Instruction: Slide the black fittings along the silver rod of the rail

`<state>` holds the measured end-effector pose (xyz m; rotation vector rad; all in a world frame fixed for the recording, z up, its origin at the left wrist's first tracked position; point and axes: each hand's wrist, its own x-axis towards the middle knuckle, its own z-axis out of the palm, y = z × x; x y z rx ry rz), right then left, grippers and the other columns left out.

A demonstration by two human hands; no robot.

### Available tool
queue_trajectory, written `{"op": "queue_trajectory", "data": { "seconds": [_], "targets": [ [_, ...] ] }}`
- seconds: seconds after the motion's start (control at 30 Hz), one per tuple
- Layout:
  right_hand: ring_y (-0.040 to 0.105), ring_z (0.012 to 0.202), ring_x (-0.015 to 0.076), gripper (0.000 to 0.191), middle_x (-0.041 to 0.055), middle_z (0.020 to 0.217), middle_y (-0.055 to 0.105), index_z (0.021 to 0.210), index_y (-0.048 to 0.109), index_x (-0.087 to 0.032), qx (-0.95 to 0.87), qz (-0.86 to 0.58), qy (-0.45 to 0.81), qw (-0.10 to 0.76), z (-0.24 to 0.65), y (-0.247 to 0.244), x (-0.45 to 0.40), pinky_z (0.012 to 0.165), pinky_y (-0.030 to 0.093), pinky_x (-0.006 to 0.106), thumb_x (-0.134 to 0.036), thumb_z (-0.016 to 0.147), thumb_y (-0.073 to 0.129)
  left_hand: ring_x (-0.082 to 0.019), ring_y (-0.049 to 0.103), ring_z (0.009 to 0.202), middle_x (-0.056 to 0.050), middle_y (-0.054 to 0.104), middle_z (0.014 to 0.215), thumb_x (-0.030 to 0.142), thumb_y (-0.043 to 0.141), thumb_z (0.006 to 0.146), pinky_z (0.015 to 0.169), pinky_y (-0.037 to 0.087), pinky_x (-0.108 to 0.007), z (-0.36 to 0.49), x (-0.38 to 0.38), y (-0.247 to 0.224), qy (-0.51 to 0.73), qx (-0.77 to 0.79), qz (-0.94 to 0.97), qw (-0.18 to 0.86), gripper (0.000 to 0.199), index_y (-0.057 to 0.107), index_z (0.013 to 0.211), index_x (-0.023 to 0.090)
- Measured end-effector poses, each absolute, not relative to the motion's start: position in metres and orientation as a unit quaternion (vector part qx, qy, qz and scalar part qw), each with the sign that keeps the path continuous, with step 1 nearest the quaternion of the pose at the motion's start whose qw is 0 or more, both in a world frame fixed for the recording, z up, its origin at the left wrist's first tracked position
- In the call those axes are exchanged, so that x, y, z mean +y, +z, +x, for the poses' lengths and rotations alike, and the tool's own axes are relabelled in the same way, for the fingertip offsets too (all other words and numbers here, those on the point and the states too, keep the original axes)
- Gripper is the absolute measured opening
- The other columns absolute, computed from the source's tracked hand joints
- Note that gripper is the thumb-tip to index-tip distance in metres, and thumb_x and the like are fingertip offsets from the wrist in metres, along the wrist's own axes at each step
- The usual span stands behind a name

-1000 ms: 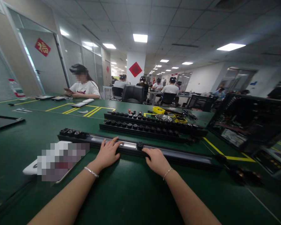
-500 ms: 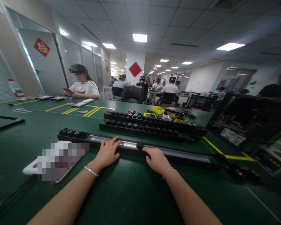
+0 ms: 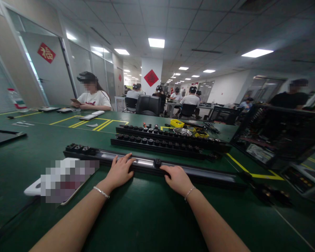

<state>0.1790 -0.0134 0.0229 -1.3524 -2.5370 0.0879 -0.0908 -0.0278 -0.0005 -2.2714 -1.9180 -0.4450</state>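
Observation:
A long black rail (image 3: 204, 173) with a shiny metal channel lies across the table in front of me. Several black socket modules (image 3: 78, 148) sit in its left end. One more socket module (image 3: 157, 162) stands near the middle of the channel. My left hand (image 3: 120, 170) lies on the rail left of that single module, fingers spread. My right hand (image 3: 177, 179) is closed at the module's right side, its curled index finger against it and the thumb low on the rail's near side. Its other fingers are mostly hidden.
Two further rails (image 3: 157, 142) filled with socket modules lie behind. A phone (image 3: 68, 182), partly pixelated, is at left. Yellow trays (image 3: 177, 123) stand at the back, an open computer case (image 3: 267, 136) at right. Loose dark parts (image 3: 273, 194) lie near the rail's right end. A person (image 3: 94, 96) sits across.
Both hands keep nearly the same places on the rail; the right hand has shifted very slightly to the right. At far right, a person in dark clothing has moved left into fuller view.

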Motion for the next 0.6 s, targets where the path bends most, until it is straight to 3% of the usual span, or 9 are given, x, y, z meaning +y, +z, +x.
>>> {"op": "queue_trajectory", "data": {
  "seconds": [0.6],
  "targets": [
    [0.06, 0.098, 0.0157, 0.036, 0.0026, 0.107, 0.067, 0.112, 0.061, -0.023, -0.871, -0.462, 0.033, 0.165, 0.1816, 0.0199, -0.0108, 0.092, 0.038, 0.029, -0.018, 0.081, 0.044, -0.027, 0.04, 0.126, -0.007, 0.038, 0.143, 0.028, 0.049, 0.073, 0.109, 0.014, -0.052, -0.092, -0.0267, -0.0026, -0.159, -0.635, -0.753, 0.065, 0.051, 0.048, 0.124, 0.027]
  ]
}}
